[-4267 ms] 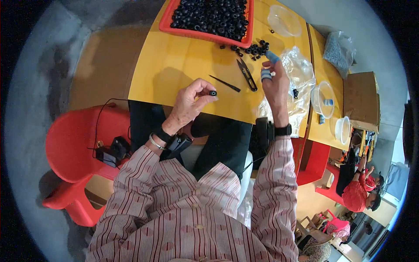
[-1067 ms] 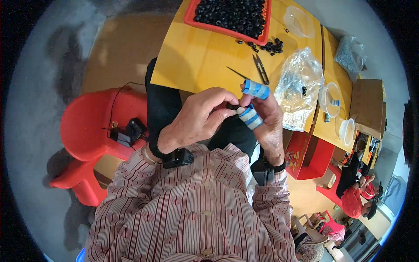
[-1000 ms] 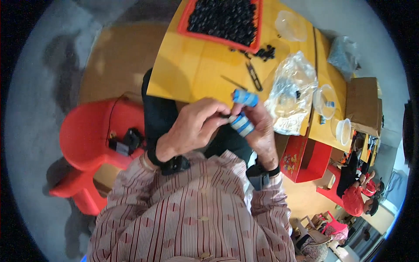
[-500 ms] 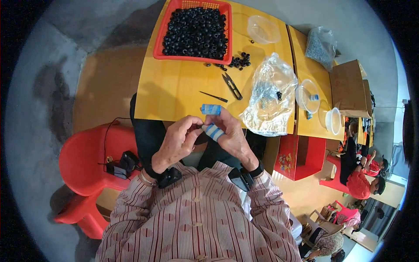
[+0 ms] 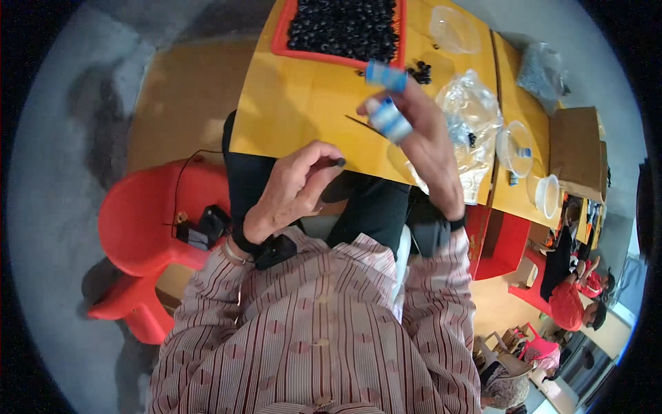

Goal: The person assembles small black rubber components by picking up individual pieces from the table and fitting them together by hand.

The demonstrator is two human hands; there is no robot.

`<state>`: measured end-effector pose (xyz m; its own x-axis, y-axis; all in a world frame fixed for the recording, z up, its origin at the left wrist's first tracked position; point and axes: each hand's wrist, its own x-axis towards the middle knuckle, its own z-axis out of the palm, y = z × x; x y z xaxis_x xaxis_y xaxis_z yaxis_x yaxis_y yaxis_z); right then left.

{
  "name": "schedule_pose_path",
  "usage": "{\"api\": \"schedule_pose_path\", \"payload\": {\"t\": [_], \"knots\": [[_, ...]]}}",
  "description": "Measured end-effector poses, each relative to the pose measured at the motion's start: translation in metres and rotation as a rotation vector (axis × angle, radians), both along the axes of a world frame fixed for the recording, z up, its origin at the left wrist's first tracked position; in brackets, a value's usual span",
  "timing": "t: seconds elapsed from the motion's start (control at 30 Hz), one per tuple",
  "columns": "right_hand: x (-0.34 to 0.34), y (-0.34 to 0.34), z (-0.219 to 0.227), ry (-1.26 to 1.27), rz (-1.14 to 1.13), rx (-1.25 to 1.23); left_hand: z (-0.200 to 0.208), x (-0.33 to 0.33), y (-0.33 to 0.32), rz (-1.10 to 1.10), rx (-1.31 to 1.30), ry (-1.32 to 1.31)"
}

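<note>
My left hand [image 5: 295, 185] is closed above my lap at the table's near edge, with a small black bead [image 5: 339, 163] pinched between thumb and fingertips. Blue-and-white tape is wrapped round the thumb and a finger of my right hand [image 5: 424, 134], which is raised over the yellow table and blurred by motion. Its taped fingers stand apart, and I see nothing held between them. Just left of it lies a thin black pointed tool [image 5: 360, 124]. A red basket [image 5: 279, 41] full of black beads [image 5: 341, 27] stands beyond both hands.
A clear plastic bag [image 5: 476, 103] lies right of my right hand, near several clear tubs [image 5: 455, 31]. A bag of small grey-blue pieces [image 5: 541, 72] and a cardboard box [image 5: 578, 152] are farther right. Red chairs [image 5: 155, 221] stand at left. Other people sit at far right.
My hands have parted. The right has swung up and to the right over the table, while the left keeps the bead. The view has shifted, and the black snips are now hidden.
</note>
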<state>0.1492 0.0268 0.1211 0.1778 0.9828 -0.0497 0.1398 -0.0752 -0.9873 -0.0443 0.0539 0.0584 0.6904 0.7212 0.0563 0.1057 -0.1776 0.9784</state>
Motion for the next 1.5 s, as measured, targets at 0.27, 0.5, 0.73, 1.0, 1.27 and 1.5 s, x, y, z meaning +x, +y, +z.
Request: {"api": "schedule_pose_path", "payload": {"t": [0.27,0.5,0.73,1.0,1.27,1.5], "knots": [[-0.007,-0.059,-0.039,0.509,0.063,-0.239,0.015,0.002,-0.006,-0.084,0.1,-0.078],[-0.02,-0.065,-0.045,0.654,0.15,-0.17,0.021,0.006,-0.009,-0.164,0.449,-0.054],[-0.02,-0.07,-0.048,0.627,0.144,-0.243,0.021,0.006,-0.015,-0.198,0.526,-0.045],[-0.024,-0.078,-0.054,0.634,0.123,-0.167,0.017,0.007,-0.016,-0.195,0.573,-0.122],[-0.032,-0.089,-0.051,0.686,0.046,-0.059,0.014,0.003,-0.023,-0.186,0.597,-0.15],[-0.041,-0.095,-0.051,0.779,0.009,-0.04,0.012,0.001,-0.025,-0.164,0.54,-0.186]]}}
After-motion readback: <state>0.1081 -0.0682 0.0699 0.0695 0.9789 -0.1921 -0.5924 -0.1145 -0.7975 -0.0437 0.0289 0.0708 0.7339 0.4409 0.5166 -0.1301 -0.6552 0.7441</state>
